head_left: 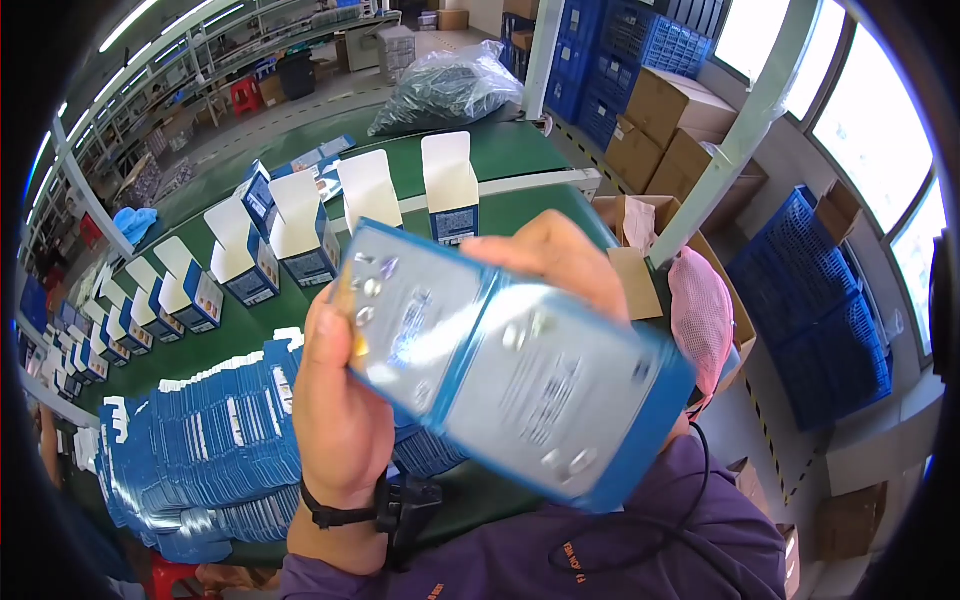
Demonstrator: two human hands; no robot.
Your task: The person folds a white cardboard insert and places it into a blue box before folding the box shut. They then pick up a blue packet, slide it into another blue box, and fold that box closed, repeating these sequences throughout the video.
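Observation:
A flat, glossy carton (545, 385), blue with silver-grey panels, is held tilted in front of me and slightly blurred. My left hand (345, 410) is closed on its left end, with the thumb against the edge. Over the carton's upper edge reaches my right hand (560, 262), gripping it from behind; most of its fingers are hidden. To the left, several flattened blue cartons (215, 450) lie packed side by side in rows. Beyond them stand erected blue boxes (245, 270) with their white lids up, in a line curving to the far left.
Everything stands on a green work surface (520, 150). At its far end rests a clear plastic bag (450, 88) of dark items. A pink mesh-covered thing (700, 310) is close on my right, beside an open cardboard box (660, 215). Blue crates (820, 310) stand on the floor farther right.

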